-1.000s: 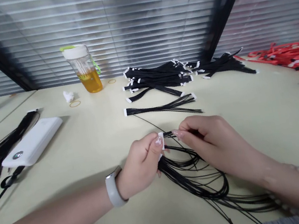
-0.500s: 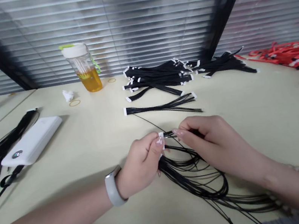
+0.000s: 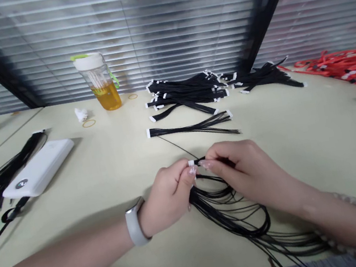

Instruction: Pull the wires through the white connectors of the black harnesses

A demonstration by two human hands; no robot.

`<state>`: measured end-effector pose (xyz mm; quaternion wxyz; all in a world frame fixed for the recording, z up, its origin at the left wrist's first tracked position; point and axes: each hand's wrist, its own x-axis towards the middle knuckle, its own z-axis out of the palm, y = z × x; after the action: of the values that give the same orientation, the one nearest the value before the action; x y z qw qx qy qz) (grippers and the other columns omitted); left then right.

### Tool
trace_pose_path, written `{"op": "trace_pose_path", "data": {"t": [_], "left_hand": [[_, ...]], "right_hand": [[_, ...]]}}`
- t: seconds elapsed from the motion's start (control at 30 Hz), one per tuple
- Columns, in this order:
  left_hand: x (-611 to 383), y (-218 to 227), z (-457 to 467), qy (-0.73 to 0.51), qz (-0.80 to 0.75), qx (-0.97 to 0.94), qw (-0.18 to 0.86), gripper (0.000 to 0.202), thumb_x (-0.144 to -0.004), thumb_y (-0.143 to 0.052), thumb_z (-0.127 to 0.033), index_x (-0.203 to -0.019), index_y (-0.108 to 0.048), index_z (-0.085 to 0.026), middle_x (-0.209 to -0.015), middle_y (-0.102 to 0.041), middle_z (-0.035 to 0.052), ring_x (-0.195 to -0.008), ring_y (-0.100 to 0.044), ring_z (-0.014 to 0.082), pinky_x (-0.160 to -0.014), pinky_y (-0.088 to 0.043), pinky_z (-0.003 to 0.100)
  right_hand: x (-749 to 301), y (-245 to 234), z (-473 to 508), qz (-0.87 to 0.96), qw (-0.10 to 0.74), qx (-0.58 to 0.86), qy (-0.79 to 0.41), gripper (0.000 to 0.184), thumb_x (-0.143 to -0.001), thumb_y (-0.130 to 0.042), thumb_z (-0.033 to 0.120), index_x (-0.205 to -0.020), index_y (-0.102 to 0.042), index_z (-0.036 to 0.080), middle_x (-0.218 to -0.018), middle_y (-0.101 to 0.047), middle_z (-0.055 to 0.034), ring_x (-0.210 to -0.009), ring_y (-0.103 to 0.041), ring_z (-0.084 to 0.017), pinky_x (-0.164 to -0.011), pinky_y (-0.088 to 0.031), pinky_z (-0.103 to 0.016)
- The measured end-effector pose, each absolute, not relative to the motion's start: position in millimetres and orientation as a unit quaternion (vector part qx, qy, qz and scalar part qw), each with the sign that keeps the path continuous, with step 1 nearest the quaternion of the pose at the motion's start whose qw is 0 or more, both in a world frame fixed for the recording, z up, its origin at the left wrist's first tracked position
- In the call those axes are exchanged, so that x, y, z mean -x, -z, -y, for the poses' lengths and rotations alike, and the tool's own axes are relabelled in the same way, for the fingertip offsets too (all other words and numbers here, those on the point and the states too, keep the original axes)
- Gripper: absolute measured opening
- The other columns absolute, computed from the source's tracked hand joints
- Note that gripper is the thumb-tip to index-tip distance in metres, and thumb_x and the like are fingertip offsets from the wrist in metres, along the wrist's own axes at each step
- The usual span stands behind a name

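Observation:
Between thumb and fingers, my left hand (image 3: 175, 188) grips a small white connector (image 3: 191, 163) with black wires coming out of its right side. My right hand (image 3: 238, 169) pinches a black wire close to that connector, its fingertips almost touching my left thumb. The wire's end is hidden by the fingers. A looped bundle of black wires (image 3: 233, 220) hangs from below my left hand and runs to the lower right, under my right wrist. Just beyond both hands, a wire harness (image 3: 190, 127) with white connectors lies flat, several of its wire ends loose on the right.
Finished-looking black cables (image 3: 187, 88) are piled at the back, with more black cables (image 3: 264, 77) beside them. Red cables (image 3: 347, 66) lie far right. On the left are a white power bank (image 3: 40, 168), black wires (image 3: 9, 168) and a bottle (image 3: 101, 82) of amber liquid.
My right hand has moved slightly left, bringing its pinched fingertips closer to the white connector. My left hand has kept its grip in nearly the same place.

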<state>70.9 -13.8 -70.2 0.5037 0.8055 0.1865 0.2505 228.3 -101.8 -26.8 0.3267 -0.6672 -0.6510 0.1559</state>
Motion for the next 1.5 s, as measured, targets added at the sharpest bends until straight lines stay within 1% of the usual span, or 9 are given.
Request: {"op": "trace_pose_path", "data": {"t": [0.17,0.3,0.4,0.47,0.57,0.77,0.97,1.27,1.5], "left_hand": [[-78.2,71.1,8.7,-0.245,-0.246,-0.725,0.595,0.037,-0.092,-0.039,-0.048,-0.074,-0.045,-0.016,-0.053,-0.042,-0.0059,-0.035,-0.044,0.0039,-0.034,-0.034,0.015],[-81.5,70.4,5.8,-0.286,-0.282,-0.670,0.624,0.041,-0.089,-0.041,-0.052,-0.076,-0.048,-0.014,-0.057,-0.044,-0.0052,-0.033,-0.041,0.0023,-0.030,-0.032,0.014],[-82.1,71.6,4.5,-0.291,-0.282,-0.667,0.625,0.042,-0.088,-0.043,-0.054,-0.075,-0.048,-0.014,-0.057,-0.044,-0.0052,-0.034,-0.044,0.0030,-0.031,-0.035,0.014],[-82.0,72.8,4.2,-0.293,-0.280,-0.667,0.626,0.042,-0.088,-0.043,-0.053,-0.076,-0.048,-0.014,-0.058,-0.046,-0.0046,-0.035,-0.045,0.0028,-0.032,-0.036,0.013],[-81.4,73.8,4.4,-0.302,-0.280,-0.657,0.631,0.041,-0.089,-0.043,-0.053,-0.078,-0.049,-0.014,-0.062,-0.048,-0.0039,-0.035,-0.046,0.0022,-0.032,-0.037,0.014],[-80.1,73.6,5.8,-0.326,-0.262,-0.672,0.611,0.041,-0.090,-0.042,-0.052,-0.075,-0.046,-0.014,-0.060,-0.047,-0.0039,-0.037,-0.047,0.0030,-0.034,-0.039,0.014],[-75.2,76.4,6.7,-0.347,-0.247,-0.691,0.584,0.037,-0.092,-0.040,-0.049,-0.079,-0.048,-0.015,-0.064,-0.048,-0.0029,-0.040,-0.049,0.0037,-0.037,-0.041,0.015],[-72.1,77.1,6.9,-0.338,-0.220,-0.725,0.558,0.035,-0.093,-0.038,-0.046,-0.084,-0.053,-0.015,-0.066,-0.049,-0.0031,-0.042,-0.052,0.0035,-0.039,-0.042,0.014],[-77.4,74.4,6.5,-0.315,-0.246,-0.707,0.583,0.037,-0.092,-0.038,-0.049,-0.082,-0.050,-0.015,-0.067,-0.046,-0.0035,-0.040,-0.049,0.0030,-0.034,-0.040,0.014]], "right_hand": [[-258.0,22.4,97.1,0.634,0.281,0.710,-0.122,0.018,-0.085,-0.055,0.036,-0.081,-0.057,0.019,-0.064,-0.053,0.0024,-0.056,-0.044,-0.009,-0.052,-0.034,-0.022],[-264.5,27.7,102.4,0.655,0.239,0.709,0.104,0.045,-0.076,-0.065,0.047,-0.103,-0.051,0.015,-0.096,-0.057,-0.0086,-0.081,-0.053,-0.019,-0.068,-0.042,-0.030],[-252.8,25.0,111.3,0.660,0.238,0.683,0.202,0.041,-0.078,-0.061,0.051,-0.091,-0.050,0.014,-0.088,-0.055,-0.0100,-0.080,-0.050,-0.021,-0.066,-0.039,-0.030],[-244.6,19.8,116.2,0.668,0.227,0.690,0.160,0.038,-0.081,-0.057,0.053,-0.073,-0.048,0.017,-0.070,-0.052,-0.0040,-0.063,-0.044,-0.014,-0.056,-0.032,-0.026],[-239.2,13.7,118.5,0.699,0.179,0.692,-0.023,0.043,-0.088,-0.047,0.049,-0.060,-0.043,0.017,-0.052,-0.042,0.0018,-0.048,-0.029,-0.009,-0.049,-0.022,-0.025],[-240.6,14.2,114.6,0.694,0.164,0.661,-0.232,0.038,-0.090,-0.042,0.037,-0.059,-0.039,0.016,-0.053,-0.034,0.0037,-0.050,-0.024,-0.007,-0.045,-0.020,-0.023],[-231.5,19.6,112.6,0.689,0.242,0.598,-0.330,0.024,-0.091,-0.040,0.027,-0.075,-0.056,0.017,-0.064,-0.044,0.0030,-0.060,-0.037,-0.008,-0.053,-0.030,-0.021],[-223.8,29.9,110.9,0.651,0.317,0.592,-0.354,0.023,-0.089,-0.046,0.029,-0.076,-0.057,0.015,-0.064,-0.049,0.0033,-0.061,-0.041,-0.007,-0.055,-0.033,-0.018],[-229.2,34.9,104.6,0.729,0.244,0.601,-0.219,0.023,-0.091,-0.041,0.025,-0.074,-0.055,0.017,-0.069,-0.055,0.0015,-0.062,-0.043,-0.009,-0.059,-0.033,-0.023]]}}
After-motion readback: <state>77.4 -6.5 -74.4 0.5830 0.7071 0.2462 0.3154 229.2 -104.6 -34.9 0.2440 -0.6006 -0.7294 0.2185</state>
